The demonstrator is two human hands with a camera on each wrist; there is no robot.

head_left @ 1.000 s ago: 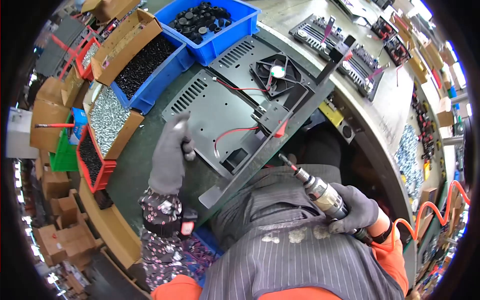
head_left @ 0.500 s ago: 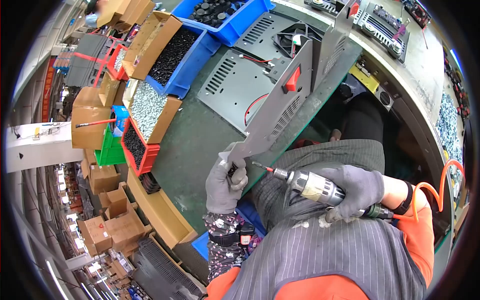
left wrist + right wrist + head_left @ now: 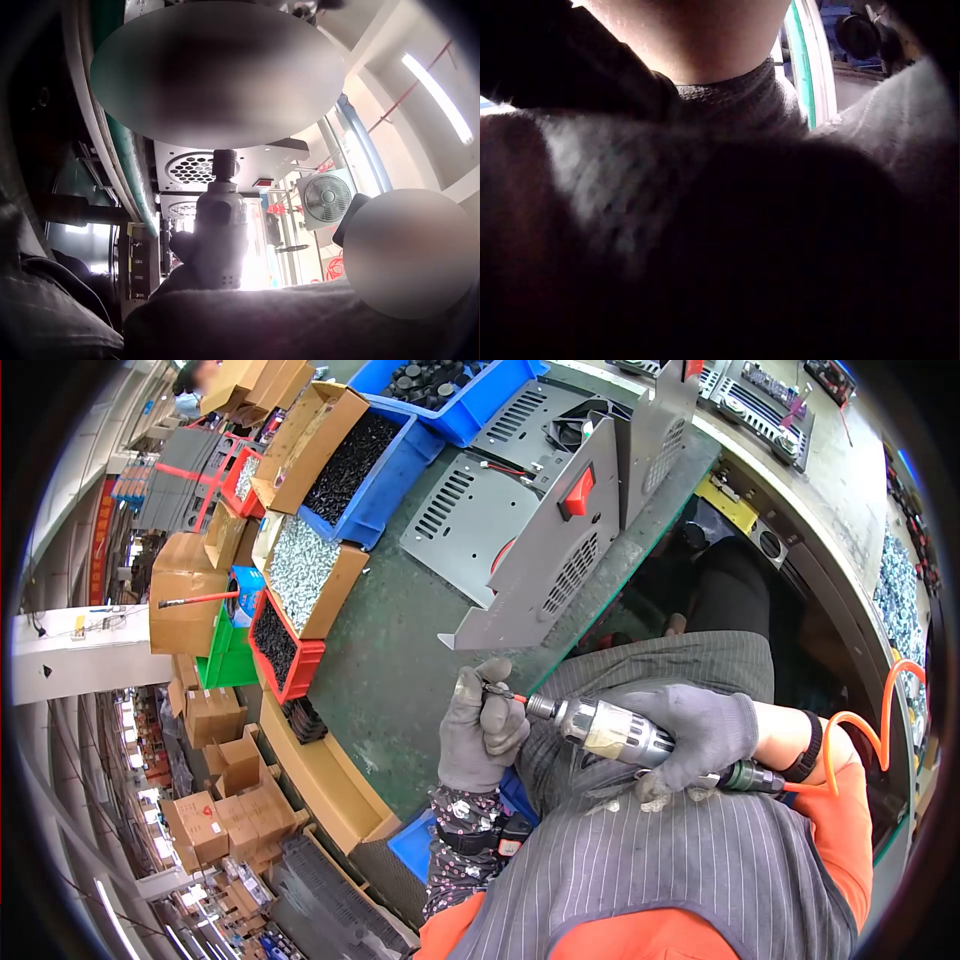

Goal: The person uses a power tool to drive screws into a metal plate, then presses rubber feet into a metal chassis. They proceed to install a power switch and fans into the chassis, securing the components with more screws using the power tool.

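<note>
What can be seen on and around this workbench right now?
bench: one, green top, in front of the person
upright panel: one, grey, standing at the bench edge
switch: one, red, on the upright panel
base plate: one, grey, vented, flat on the bench
box of silver screws: one, cardboard, left of the base plate
box of black screws: one, cardboard, far left
screwdriver: one, silver, over the lap
air hose: one, orange, coiled, far right
left hand: grey glove, pinches the screwdriver's tip
right hand: grey glove, grips the screwdriver's body
</note>
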